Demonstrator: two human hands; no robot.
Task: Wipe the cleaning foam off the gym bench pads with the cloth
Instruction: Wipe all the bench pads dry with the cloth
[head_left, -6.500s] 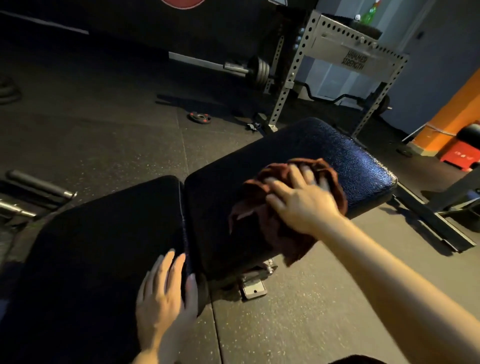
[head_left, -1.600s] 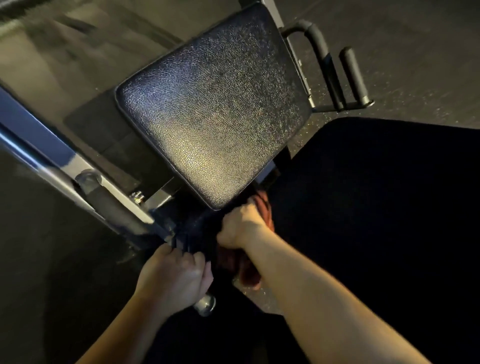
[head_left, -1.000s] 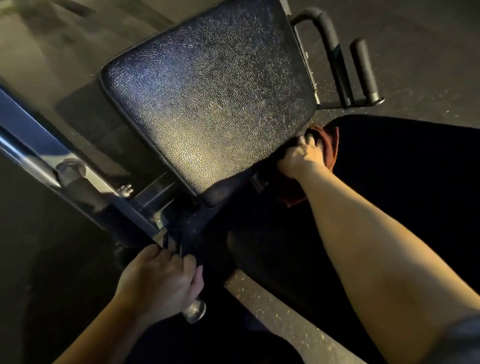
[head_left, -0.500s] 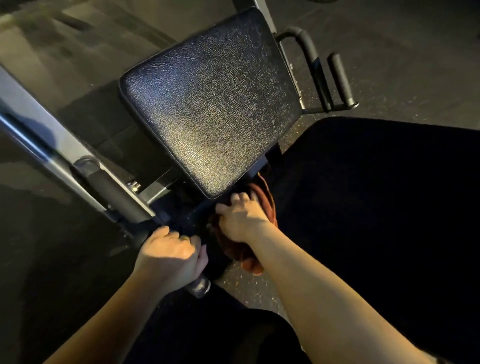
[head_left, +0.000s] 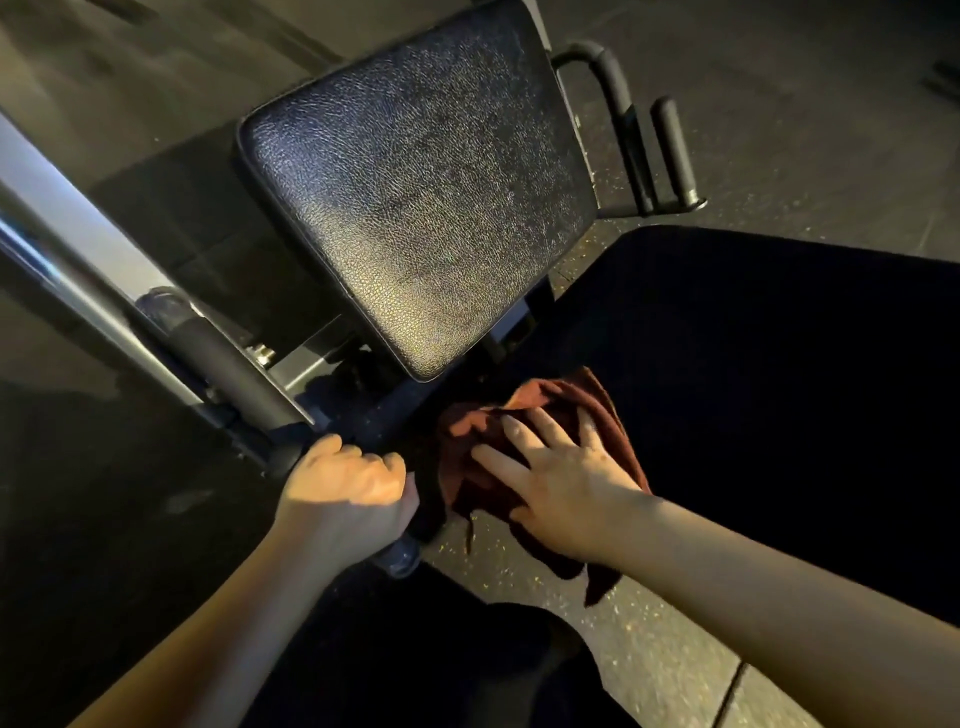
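Cloth pressed at the near corner of the seat pad

My right hand (head_left: 563, 475) lies flat, fingers spread, pressing the reddish-brown cloth (head_left: 524, 447) onto the dark edge just below the near corner of the textured seat pad (head_left: 415, 208). To its left, my left hand (head_left: 348, 480) is curled tight around a dark bar (head_left: 400, 553) of the frame. The large black pad (head_left: 779, 389) fills the right.

Rust-red cloth (head_left: 524, 415), black pebbled pad (head_left: 421, 208), seemingly speckled floor (head_left: 649, 639).
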